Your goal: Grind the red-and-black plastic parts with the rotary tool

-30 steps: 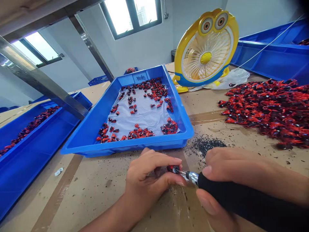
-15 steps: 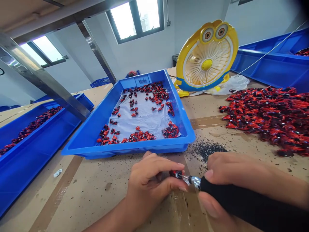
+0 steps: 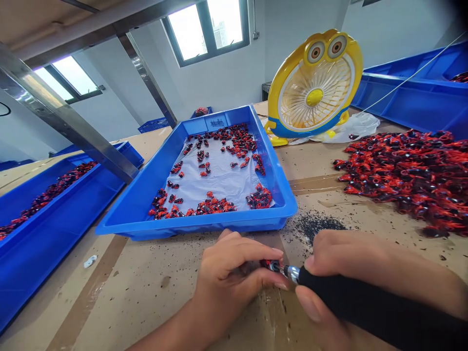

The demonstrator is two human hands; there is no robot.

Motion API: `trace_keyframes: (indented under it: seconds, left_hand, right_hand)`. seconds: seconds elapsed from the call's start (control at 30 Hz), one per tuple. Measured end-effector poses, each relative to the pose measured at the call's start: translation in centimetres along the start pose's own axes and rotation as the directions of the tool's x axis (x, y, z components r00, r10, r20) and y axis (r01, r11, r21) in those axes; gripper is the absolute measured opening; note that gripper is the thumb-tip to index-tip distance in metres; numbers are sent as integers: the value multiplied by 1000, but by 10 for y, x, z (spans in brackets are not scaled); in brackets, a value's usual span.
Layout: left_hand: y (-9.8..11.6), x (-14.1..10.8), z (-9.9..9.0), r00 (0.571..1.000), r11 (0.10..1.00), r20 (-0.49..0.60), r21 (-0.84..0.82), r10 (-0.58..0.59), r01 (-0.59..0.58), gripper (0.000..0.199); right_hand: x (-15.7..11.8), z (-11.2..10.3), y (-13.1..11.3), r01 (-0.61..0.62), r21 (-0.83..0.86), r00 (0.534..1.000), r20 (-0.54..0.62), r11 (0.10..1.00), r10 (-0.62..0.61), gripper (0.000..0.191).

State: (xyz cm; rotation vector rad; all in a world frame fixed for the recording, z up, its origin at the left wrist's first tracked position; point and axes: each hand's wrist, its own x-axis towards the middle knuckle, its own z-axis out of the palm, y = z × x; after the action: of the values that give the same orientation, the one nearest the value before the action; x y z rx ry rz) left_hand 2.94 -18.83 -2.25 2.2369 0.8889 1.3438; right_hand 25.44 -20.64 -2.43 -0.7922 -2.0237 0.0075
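My left hand pinches a small red-and-black part between thumb and fingertips, with its ringed end facing right. In my right hand is a thick black-handled tool with a shiny metal chuck and a thin bit. The bit points left and meets the open end of the part; how deep it reaches I cannot tell. Just beyond both hands is a blue tray lined with a white sheet, with many similar red-and-black parts scattered on it.
A large heap of red-and-black parts lies at right, near black crumbs. A yellow fan stands behind. Another blue tray and a metal post are at left. A small white piece lies on the brown tabletop.
The tool's chuck has come slightly left, closer to the part, so less of the thin bit shows. My left hand keeps its pinch; the whole view has shifted a little.
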Motion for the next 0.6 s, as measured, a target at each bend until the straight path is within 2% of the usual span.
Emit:
trace_keyframes:
  seconds: [0.17,0.27,0.33,0.47,0.6]
  left_hand:
    - [2,2,0,1000,1000,-7,19,9,-9,26]
    - [2,3,0,1000,1000,-1,17,-7,7,25]
    - [2,3,0,1000,1000,-2,20,-3,3,25]
    - [2,3,0,1000,999,-6,41,26,-26,31]
    - [3,3,0,1000,999,-15,37,19,-18,36]
  right_hand:
    - [3,7,-15,-80,-25,995,-63,996,78,16]
    - [5,10,-17,-154,-21,975,-164,988,148,10]
    - [7,9,-15,-126,-35,979,-168,991,119,8]
    - [13,5,-10,3,-85,998,-58,996,-8,12]
    - [13,2,-10,-31,-86,995,-96,996,22,12]
